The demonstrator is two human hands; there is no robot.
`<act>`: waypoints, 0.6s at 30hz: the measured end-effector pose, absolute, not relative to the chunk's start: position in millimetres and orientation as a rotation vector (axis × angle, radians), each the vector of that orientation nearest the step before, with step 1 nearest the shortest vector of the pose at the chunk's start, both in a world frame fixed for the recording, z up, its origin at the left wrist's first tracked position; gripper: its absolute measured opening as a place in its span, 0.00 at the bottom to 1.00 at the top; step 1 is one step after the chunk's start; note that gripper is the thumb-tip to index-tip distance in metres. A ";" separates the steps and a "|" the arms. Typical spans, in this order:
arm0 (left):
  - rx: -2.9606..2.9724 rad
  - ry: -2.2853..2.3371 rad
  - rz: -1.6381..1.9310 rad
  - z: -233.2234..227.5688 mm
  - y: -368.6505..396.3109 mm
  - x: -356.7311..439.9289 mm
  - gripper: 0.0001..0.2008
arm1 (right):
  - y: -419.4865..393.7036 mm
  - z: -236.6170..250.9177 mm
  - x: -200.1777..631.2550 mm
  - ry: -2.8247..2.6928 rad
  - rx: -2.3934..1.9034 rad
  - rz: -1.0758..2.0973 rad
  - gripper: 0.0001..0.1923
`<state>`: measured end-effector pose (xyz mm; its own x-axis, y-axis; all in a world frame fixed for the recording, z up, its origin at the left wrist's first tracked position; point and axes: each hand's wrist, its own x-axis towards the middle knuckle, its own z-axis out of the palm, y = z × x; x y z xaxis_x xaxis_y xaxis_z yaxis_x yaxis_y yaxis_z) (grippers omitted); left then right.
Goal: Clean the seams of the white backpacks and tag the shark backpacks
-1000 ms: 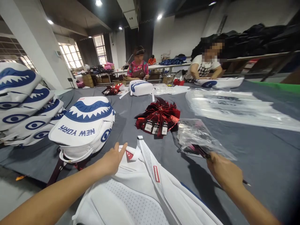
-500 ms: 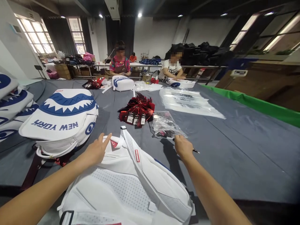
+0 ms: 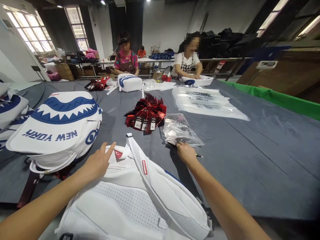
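A white backpack (image 3: 130, 196) lies in front of me, its dotted back panel and shoulder straps facing up. My left hand (image 3: 98, 161) rests on its top edge beside the carry handle, fingers stretched out. Reaching past the bag, my right hand (image 3: 186, 153) is closed around a thin black pen-like tool (image 3: 199, 155), of which only one end shows. Its fingertips are at the near edge of a clear plastic bag (image 3: 182, 128) with dark and pale small items inside; whether they grip that edge is hidden. A bundle of red-and-black hang tags (image 3: 146, 113) with red strings lies just beyond.
To the left sits a white backpack with blue teeth (image 3: 65, 116), beside stacked backpacks (image 3: 12, 110). Clear plastic sleeves (image 3: 207, 103) lie at the back right. Across the grey table (image 3: 250, 160), two people (image 3: 126, 61) work near more backpacks. A green edge (image 3: 275, 96) runs along the right.
My right hand has moved forward and left, from the bag's near corner to its near edge, with the pen-like tool. My left hand stays on the backpack. The view has shifted slightly.
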<state>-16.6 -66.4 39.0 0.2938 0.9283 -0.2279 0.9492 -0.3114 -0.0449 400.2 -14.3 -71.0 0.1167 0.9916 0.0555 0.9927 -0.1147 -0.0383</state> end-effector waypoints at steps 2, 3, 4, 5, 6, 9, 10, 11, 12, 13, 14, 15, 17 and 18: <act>2.440 1.778 -0.296 40.5 -69.7 -15.9 0.38 | -28.8 -56.3 397.3 -1.878 -2.282 -0.044 0.15; 2.433 1.789 -0.262 41.4 -72.1 -15.3 0.37 | -35.2 -48.2 393.3 -1.811 -2.252 -0.032 0.16; 2.418 1.809 -0.219 42.5 -75.0 -14.7 0.36 | -40.9 -39.9 387.7 -1.769 -2.202 0.002 0.17; 2.390 1.834 -0.168 43.8 -78.3 -14.3 0.35 | -45.8 -31.3 380.3 -1.753 -2.136 0.053 0.19; 2.354 1.856 -0.105 45.0 -82.0 -14.4 0.35 | -50.0 -22.5 371.1 -1.761 -2.058 0.112 0.20; 2.216 1.832 0.151 46.1 -95.2 -20.3 0.34 | -60.8 3.7 333.0 -1.832 -1.777 0.284 0.21; 2.167 1.798 0.261 44.8 -100.7 -24.5 0.34 | -64.1 11.8 317.2 -1.841 -1.665 0.351 0.21; 2.124 1.761 0.379 42.5 -106.9 -29.6 0.34 | -67.4 19.3 300.4 -1.845 -1.548 0.423 0.20; 2.092 1.722 0.489 39.1 -113.8 -35.3 0.34 | -70.5 25.9 283.0 -1.842 -1.436 0.493 0.19; 2.072 1.691 0.586 34.9 -121.4 -41.2 0.34 | -73.4 31.4 265.6 -1.840 -1.339 0.551 0.18; 2.065 1.673 0.659 29.9 -129.3 -47.0 0.34 | -75.9 35.7 248.6 -1.851 -1.271 0.591 0.17; 2.068 1.668 0.706 24.5 -137.1 -52.3 0.34 | -77.9 38.9 232.6 -1.882 -1.233 0.605 0.15; 2.083 1.688 0.742 13.5 -150.6 -60.7 0.35 | -80.3 42.0 205.3 -1.997 -1.211 0.601 0.12; 2.084 1.701 0.754 8.4 -155.5 -63.7 0.35 | -80.7 42.4 194.2 -2.084 -1.223 0.598 0.11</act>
